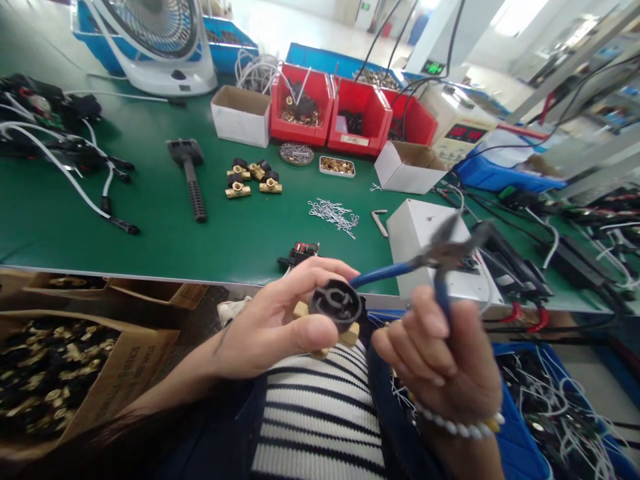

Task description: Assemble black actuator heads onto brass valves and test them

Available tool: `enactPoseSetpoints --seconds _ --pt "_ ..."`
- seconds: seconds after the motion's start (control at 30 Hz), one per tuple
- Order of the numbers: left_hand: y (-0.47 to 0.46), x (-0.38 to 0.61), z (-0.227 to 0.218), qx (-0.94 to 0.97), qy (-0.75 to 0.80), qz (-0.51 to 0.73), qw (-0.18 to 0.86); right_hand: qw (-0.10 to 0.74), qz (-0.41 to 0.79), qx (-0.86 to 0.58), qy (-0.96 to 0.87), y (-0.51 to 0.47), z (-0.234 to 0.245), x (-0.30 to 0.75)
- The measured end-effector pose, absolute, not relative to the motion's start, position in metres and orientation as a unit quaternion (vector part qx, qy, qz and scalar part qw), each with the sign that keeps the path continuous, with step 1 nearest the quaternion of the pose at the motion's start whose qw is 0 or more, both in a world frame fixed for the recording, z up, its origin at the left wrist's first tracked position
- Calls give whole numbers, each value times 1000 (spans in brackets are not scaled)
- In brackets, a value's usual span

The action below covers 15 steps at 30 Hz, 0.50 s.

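My left hand (273, 327) is closed around a brass fitting with a round black cap (336, 305). The cap's hollow, ribbed face points up toward me, and most of the brass is hidden by fingers. In my right hand (445, 353) is a pair of blue-handled pliers (443, 255), slightly blurred. Their jaws are spread and point up and away, and one blue handle reaches across to just behind the black cap. Whether that handle touches my left hand I cannot tell. Beyond the hands, a pile of silver clips (334, 215) lies on the green bench (250, 240).
Several brass fittings (256, 173) with black caps and a black brush-like tool (189, 177) lie at left. Behind are red bins (359, 120), white boxes (241, 117) and a fan (173, 77). A grey metal box (407, 247) stands at right; below left is a carton (135, 380) of fittings.
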<state>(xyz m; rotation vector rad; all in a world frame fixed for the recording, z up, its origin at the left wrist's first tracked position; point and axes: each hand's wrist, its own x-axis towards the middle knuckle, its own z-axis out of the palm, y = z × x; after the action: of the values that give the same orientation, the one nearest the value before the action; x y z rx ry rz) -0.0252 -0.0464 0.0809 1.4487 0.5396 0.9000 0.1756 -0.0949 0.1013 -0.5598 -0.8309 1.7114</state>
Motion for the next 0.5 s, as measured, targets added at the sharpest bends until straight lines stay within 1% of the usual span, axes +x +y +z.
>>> enactPoseSetpoints --seconds 0.07,0.17,0.23,0.37,0.5 --pt "-48 -23 79 635 265 436 579 580 688 -242 -363 -96 107 181" --pt "-52 -17 74 585 271 457 612 619 619 -291 -387 -96 106 182" --pt "-54 -13 72 569 261 459 630 628 565 -310 -436 -97 100 180" --pt "-59 -11 71 592 252 473 601 561 479 -370 -565 -104 89 173" --pt "-60 -12 68 624 276 476 555 510 416 -453 -601 -109 90 167"
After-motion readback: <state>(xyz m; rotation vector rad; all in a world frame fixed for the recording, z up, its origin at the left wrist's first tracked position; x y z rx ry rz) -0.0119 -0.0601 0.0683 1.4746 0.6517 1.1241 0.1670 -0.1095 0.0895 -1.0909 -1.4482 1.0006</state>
